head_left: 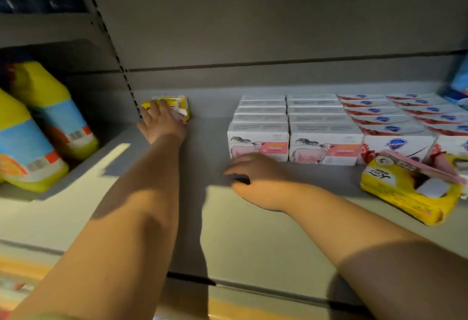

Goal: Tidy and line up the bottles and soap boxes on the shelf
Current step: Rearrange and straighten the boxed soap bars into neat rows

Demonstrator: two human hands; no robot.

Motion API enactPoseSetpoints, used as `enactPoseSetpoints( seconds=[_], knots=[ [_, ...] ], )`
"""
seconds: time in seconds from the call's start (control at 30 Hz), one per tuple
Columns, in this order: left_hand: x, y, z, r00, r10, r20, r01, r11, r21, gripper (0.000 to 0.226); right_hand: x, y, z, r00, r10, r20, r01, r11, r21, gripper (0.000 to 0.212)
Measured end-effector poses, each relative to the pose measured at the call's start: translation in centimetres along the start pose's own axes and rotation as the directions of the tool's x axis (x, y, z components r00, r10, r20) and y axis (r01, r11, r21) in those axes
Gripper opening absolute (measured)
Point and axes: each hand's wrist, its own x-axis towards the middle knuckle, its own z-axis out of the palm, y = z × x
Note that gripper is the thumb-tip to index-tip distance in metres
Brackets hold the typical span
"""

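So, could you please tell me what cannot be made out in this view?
Head view:
1. Yellow pack at the back: left hand covers it; whether the fingers grip it is unclear.
2. Right hand: dark patch under its fingers, shadow or object, unclear.
3. Bottles: nearer one cut off by the left edge, labels blurred.
4. Blue packs: cut off by the right edge.

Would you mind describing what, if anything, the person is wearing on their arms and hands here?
Nothing is worn as far as the view shows. The left hand and right hand are ungloved, with no rings visible. Both forearms are bare to the frame's edge, with no sleeves, and neither wrist carries a watch or bracelet.
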Motion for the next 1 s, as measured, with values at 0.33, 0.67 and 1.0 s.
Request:
enactPoseSetpoints(
  seconds=[0.33, 0.67, 1.0],
  knots=[
    [1.1, -0.9, 0.2, 0.989, 0.030, -0.143, -0.018, 0.997, 0.081, 0.077, 0.0, 0.0, 0.0, 1.000, -0.028, -0.006, 0.028, 0.999, 0.019, 0.031],
    [-0.6, -1.5, -0.7, 0.995, 0.046, -0.092, -0.032, 0.989, 0.147, 0.054, 0.0, -0.1, 0.0, 1.000, 0.016, 0.002, -0.016, 1.000, 0.027, 0.032],
    [-9.4, -0.6, -5.4, 0.981, -0.185, -0.052, 0.071, 0.598, -0.798, 0.030, -0.6, -0.6, -0.3, 0.974, 0.222, -0.056, -0.207, 0.958, 0.199, 0.027]
  ],
)
